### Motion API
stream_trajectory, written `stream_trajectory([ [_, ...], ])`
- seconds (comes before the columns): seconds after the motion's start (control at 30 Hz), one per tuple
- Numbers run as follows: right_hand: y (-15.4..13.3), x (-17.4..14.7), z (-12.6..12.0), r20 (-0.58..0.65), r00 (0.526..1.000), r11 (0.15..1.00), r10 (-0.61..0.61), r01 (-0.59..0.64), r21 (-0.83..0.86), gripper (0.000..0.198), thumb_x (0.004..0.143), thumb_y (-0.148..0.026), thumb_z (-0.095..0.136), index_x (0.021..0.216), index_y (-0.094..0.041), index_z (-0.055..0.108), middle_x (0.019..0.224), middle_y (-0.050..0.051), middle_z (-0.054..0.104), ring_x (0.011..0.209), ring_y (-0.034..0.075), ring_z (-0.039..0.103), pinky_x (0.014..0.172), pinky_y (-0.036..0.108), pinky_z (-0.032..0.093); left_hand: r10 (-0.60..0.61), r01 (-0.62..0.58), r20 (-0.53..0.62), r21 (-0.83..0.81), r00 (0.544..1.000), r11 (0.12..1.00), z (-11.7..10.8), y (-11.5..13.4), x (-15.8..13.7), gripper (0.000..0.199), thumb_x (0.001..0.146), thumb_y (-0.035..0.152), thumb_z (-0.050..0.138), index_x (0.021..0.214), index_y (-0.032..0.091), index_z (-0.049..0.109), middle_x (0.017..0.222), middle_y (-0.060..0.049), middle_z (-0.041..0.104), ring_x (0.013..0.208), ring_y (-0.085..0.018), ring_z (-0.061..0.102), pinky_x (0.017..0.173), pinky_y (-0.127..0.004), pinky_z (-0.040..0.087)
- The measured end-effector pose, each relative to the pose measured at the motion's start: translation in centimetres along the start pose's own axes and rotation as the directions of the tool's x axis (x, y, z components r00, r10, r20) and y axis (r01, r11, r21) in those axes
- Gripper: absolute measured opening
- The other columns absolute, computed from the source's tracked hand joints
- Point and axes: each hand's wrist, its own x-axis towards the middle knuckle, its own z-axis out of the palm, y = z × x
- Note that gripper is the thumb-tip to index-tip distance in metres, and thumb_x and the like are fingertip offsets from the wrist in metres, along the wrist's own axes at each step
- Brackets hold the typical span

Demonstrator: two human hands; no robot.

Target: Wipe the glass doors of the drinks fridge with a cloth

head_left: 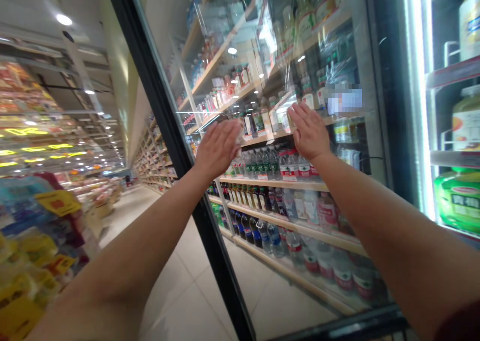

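So I've got both hands up on the glass cooler door [262, 181], which stands swung out into the aisle. My left hand [217, 148] lies flat with the fingers [233, 131] stretched, and there's something pale bunched under them against the pane; can't tell what it is. My right hand [309, 131] is spread wide, palm on the glass, holding nothing. The glass sits right under both sets of fingertips, with bottle shelves [285, 183] showing through it.

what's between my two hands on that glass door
In the head view, bare glass door lies between the left hand and right hand; only shelved bottles show through it.
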Motion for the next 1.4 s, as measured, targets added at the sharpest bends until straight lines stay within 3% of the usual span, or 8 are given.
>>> stream_trajectory([
  [0.13, 0.0, 0.0, 0.1, -0.003, 1.0, 1.0, -0.007, 0.007, -0.003, 0.07, 0.093, -0.017, 0.047, 0.163, -0.021, 0.049, 0.173, 0.001, 0.041, 0.165, 0.024, 0.034, 0.139, 0.05, 0.03, -0.15, 0.155, -0.113, 0.03, 0.982, 0.988, 0.5, 0.3, -0.4, 0.068, 0.114, 0.034, 0.025, 0.17, -0.002, 0.012, 0.177, -0.026, 0.017, 0.168, -0.036, 0.006, 0.138, -0.064, 0.013],
  [0.33, -0.1, -0.1, 0.2, -0.019, 1.0, 1.0, -0.004, 0.005, 0.017, 0.07, 0.093, -0.016, 0.047, 0.163, -0.023, 0.049, 0.173, 0.0, 0.042, 0.165, 0.024, 0.035, 0.139, 0.05, 0.031, 0.161, -0.161, 0.068, 0.002, 0.985, 0.987, 0.7, 2.0, -1.2, 0.058, 0.111, 0.045, 0.046, 0.166, 0.029, 0.039, 0.17, -0.001, 0.044, 0.163, -0.022, 0.032, 0.139, -0.044, 0.027],
  [0.53, 0.1, 0.0, 0.4, -0.012, 1.0, 1.0, -0.013, 0.013, 0.024, 0.073, 0.092, -0.016, 0.048, 0.165, -0.025, 0.047, 0.174, -0.001, 0.04, 0.166, 0.025, 0.032, 0.14, 0.053, 0.028, -0.126, 0.135, -0.161, 0.048, 0.979, 0.99, 0.4, 0.4, -1.4, 0.076, 0.113, 0.031, 0.033, 0.174, 0.009, -0.007, 0.18, -0.019, 0.004, 0.169, -0.034, -0.005, 0.14, -0.059, 0.0],
  [0.73, 0.1, 0.0, 0.3, -0.013, 1.0, 1.0, -0.025, 0.025, 0.004, 0.072, 0.092, -0.016, 0.046, 0.164, -0.021, 0.048, 0.174, 0.001, 0.04, 0.166, 0.025, 0.033, 0.139, 0.052, 0.03, 0.32, -0.316, 0.112, -0.049, 0.941, 0.947, 0.9, 3.2, -3.4, 0.064, 0.105, 0.057, 0.052, 0.166, 0.038, 0.041, 0.168, 0.006, 0.047, 0.162, -0.022, 0.033, 0.135, -0.04, 0.035],
  [0.93, 0.4, 0.0, 0.6, -0.034, 0.999, 1.0, -0.031, 0.031, 0.005, 0.072, 0.093, -0.016, 0.045, 0.165, -0.022, 0.048, 0.173, 0.001, 0.041, 0.166, 0.024, 0.032, 0.14, 0.052, 0.029, -0.18, 0.188, -0.172, 0.03, 0.969, 0.982, -0.3, 0.8, -2.8, 0.07, 0.114, 0.034, 0.032, 0.175, 0.018, 0.003, 0.179, -0.017, 0.014, 0.169, -0.034, -0.002, 0.137, -0.07, 0.007],
  [1.17, 0.8, 0.0, 1.2, -0.076, 0.995, 0.998, -0.06, 0.062, 0.031, 0.072, 0.091, -0.016, 0.045, 0.163, -0.019, 0.05, 0.172, 0.004, 0.043, 0.164, 0.025, 0.037, 0.137, 0.055, 0.032, -0.019, 0.019, 0.008, 0.0, 1.0, 1.0, -0.2, 2.8, -4.9, 0.067, 0.107, 0.051, 0.049, 0.169, 0.032, 0.033, 0.168, -0.004, 0.047, 0.158, -0.026, 0.042, 0.134, -0.047, 0.035],
  [1.3, 0.9, 0.0, 1.1, -0.062, 0.996, 0.997, -0.061, 0.064, 0.039, 0.071, 0.093, -0.017, 0.045, 0.164, -0.021, 0.048, 0.173, 0.004, 0.042, 0.165, 0.026, 0.034, 0.138, 0.056, 0.03, -0.294, 0.305, -0.159, 0.046, 0.942, 0.951, -0.8, 0.8, -3.5, 0.07, 0.111, 0.035, 0.036, 0.174, 0.013, 0.015, 0.177, -0.023, 0.02, 0.167, -0.04, 0.012, 0.133, -0.074, 0.007],
  [1.4, 1.0, 0.1, 1.0, -0.051, 0.997, 0.997, -0.064, 0.066, 0.041, 0.072, 0.093, -0.016, 0.045, 0.164, -0.022, 0.047, 0.173, 0.004, 0.041, 0.165, 0.026, 0.034, 0.138, 0.057, 0.029, -0.251, 0.256, -0.119, 0.025, 0.961, 0.966, 0.5, 2.1, -3.8, 0.072, 0.111, 0.035, 0.038, 0.174, 0.01, 0.014, 0.177, -0.022, 0.019, 0.169, -0.035, 0.006, 0.137, -0.065, 0.013],
])
